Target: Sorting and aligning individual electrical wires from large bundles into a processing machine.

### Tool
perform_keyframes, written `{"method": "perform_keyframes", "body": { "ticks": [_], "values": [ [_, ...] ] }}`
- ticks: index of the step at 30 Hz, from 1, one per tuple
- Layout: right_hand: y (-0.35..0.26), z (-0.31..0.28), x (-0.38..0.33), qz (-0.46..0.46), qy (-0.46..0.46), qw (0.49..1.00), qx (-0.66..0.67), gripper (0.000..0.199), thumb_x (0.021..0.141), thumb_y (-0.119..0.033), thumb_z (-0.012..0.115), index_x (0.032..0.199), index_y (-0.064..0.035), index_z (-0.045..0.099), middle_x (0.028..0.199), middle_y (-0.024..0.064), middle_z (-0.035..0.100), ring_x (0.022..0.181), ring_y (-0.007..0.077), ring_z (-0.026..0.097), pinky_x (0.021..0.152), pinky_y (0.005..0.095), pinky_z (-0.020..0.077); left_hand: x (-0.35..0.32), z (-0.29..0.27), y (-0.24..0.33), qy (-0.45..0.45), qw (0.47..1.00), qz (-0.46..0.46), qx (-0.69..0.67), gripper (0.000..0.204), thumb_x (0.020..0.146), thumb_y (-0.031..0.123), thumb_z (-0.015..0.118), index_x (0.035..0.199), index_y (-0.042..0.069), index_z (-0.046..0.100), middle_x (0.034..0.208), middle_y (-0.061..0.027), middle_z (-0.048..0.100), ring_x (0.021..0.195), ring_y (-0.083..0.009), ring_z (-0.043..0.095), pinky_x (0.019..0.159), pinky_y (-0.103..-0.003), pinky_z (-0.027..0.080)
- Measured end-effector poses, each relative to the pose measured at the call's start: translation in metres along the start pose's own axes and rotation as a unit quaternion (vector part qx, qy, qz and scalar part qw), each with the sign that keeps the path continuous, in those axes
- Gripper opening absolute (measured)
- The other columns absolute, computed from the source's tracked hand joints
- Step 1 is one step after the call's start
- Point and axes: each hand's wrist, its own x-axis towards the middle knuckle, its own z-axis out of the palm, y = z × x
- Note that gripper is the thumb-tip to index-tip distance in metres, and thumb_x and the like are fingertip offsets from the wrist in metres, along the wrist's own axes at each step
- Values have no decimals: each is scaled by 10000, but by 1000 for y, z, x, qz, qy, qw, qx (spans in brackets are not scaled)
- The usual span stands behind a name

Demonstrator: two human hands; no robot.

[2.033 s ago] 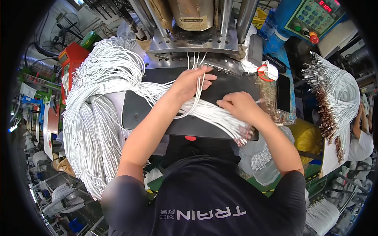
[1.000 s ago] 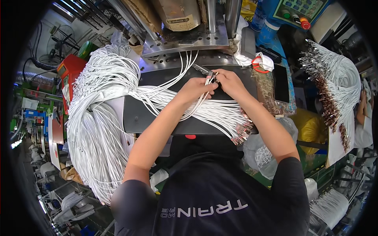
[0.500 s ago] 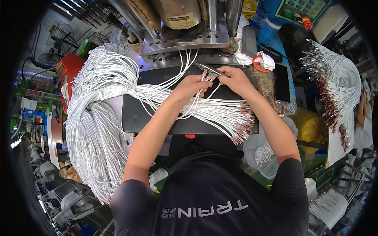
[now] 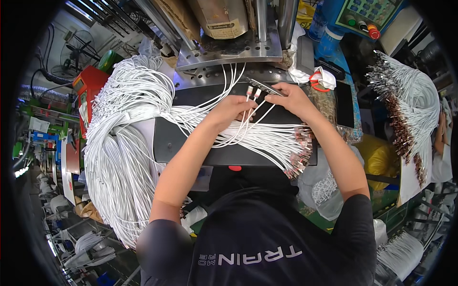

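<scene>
**Two hands sorting white cable ends at a press**

The left hand (image 4: 232, 108) is lying on the black mat (image 4: 167, 138), its fingers curled and pinching two white cables (image 4: 248, 102) whose metal plugs (image 4: 253, 91) are pointing up toward the press (image 4: 229, 45). The right hand (image 4: 292, 97) is sitting just beside it, fingers drawn together and gripping a thin metal piece (image 4: 261, 86) right next to those plugs; whether that piece is touching the plugs cannot be told.

Under both wrists a fan of cables (image 4: 267, 138) is running across the mat to the right, ending in a row of metal connectors (image 4: 300, 152) at the mat's right edge. A few more cables are looping up onto the press's metal plate (image 4: 224, 51), which is standing directly behind the mat.

To the left a big bundle (image 4: 119, 143) of white cables is spilling over the worktop's left side and hanging down past the person's left elbow. A red box (image 4: 90, 83) is sitting behind that bundle. On the right, well apart from the hands, another bundle (image 4: 410, 100) with connector tips is hanging over a board. A control panel (image 4: 367, 14) with coloured buttons is showing at the upper right, and a white rag with a red ring (image 4: 322, 78) is lying just right of the right hand.
</scene>
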Motion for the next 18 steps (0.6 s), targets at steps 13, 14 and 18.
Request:
{"method": "perform_keyframes", "body": {
  "ticks": [13, 14, 18],
  "values": [
    [-4, 1, -6, 33, -16, 998, -49, 406, 866, -232, 830, 1160, 8, 685, 943, 27, 713, 842, 81, 614, 774, 260, 483, 7, -2, -11, 74, 991, 19, 111, 176, 958, 192, 696, 844, 70, 641, 749, 1, 645, 650, -83, 581, 598, -246, 457],
    [-3, 1, -7, 36, -8, 999, -34, 376, 887, -189, 818, 1171, 11, 675, 978, 12, 708, 871, 61, 602, 788, 243, 480, 6, -2, -11, 73, 991, 14, 108, 177, 958, 192, 698, 845, 70, 639, 751, -1, 646, 653, -83, 581, 602, -247, 458],
    [-1, -1, -2, 38, -28, 995, -83, 381, 885, -192, 821, 1170, 13, 674, 985, 14, 711, 881, 65, 609, 793, 248, 483, 5, -7, -15, 54, 994, 39, 84, 175, 962, 198, 704, 857, 71, 643, 761, 1, 648, 663, -81, 583, 616, -243, 459]
  ]
}}
